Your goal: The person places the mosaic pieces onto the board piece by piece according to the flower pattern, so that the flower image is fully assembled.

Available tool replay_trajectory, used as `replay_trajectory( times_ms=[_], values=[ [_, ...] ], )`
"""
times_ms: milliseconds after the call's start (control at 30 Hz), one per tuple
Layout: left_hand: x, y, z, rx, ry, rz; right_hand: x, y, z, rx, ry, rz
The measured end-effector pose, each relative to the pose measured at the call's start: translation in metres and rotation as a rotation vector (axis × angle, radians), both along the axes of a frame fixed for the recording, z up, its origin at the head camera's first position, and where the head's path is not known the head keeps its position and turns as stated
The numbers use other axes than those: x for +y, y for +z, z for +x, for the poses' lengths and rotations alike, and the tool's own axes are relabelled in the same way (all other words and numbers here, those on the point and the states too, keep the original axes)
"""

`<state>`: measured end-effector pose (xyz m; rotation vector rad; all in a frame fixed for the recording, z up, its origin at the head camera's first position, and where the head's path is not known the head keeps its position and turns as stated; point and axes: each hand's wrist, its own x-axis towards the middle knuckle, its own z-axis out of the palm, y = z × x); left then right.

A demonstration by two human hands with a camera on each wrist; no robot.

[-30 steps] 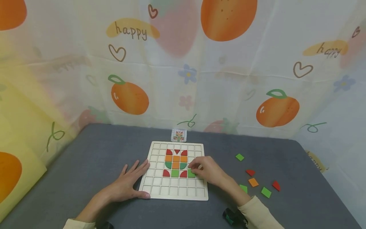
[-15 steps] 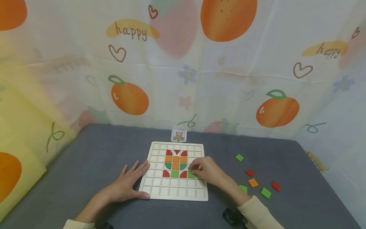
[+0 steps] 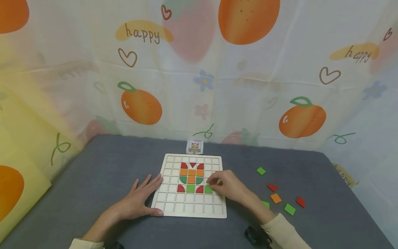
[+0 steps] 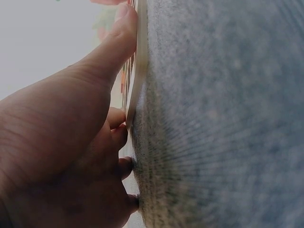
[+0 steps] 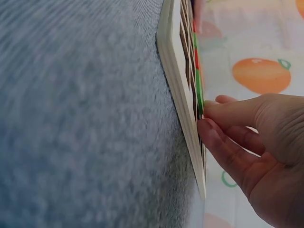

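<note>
A white gridded board (image 3: 183,207) lies on the table, with red, orange and green tiles set in its cells. My left hand (image 3: 136,200) rests at its left side, fingers spread, thumb on the near left corner; the left wrist view shows the thumb along the board's edge. My right hand (image 3: 228,185) is over the board's right side, thumb and fingers brought together at a light green square tile (image 3: 208,189). This tile sits in a cell right of a red quarter-round tile (image 3: 200,189). In the right wrist view, the fingertips are right at the green tile's end (image 5: 199,92).
A small pattern card (image 3: 194,147) stands behind the board. To the right lie several loose tiles: green (image 3: 261,171), red (image 3: 272,187) and orange (image 3: 275,198) among them. A printed cloth (image 3: 233,103) hangs along the table's far edge.
The right hand has shifted very slightly right, its fingertips still by the green tile. My left hand keeps its place on the board.
</note>
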<state>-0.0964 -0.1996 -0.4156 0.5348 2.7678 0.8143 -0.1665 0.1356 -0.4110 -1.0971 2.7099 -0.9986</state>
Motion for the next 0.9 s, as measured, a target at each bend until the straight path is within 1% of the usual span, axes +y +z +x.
replay_trajectory(
  times_ms=[133,267,433,500,600,767,900],
  values=[
    [0.001,0.000,0.000,-0.003,0.003,-0.007,0.007,-0.001,0.000,-0.005,-0.024,-0.003],
    [0.000,-0.001,-0.001,0.001,0.000,0.000,0.015,-0.002,-0.001,0.020,-0.058,0.005],
    [-0.001,-0.002,-0.001,0.015,-0.007,0.023,0.027,0.001,-0.003,0.027,-0.105,-0.010],
    [-0.001,-0.002,-0.001,0.010,-0.006,0.021,0.033,0.002,-0.004,0.031,-0.127,-0.008],
    [-0.001,-0.002,-0.002,0.001,-0.003,0.009,0.045,0.004,-0.006,0.041,-0.162,-0.002],
    [0.000,-0.002,-0.002,0.000,-0.001,-0.008,0.070,0.008,-0.012,0.030,-0.238,-0.013],
    [0.000,-0.003,-0.001,0.008,-0.001,-0.006,0.093,0.008,-0.018,0.059,-0.299,-0.030]
  ],
)
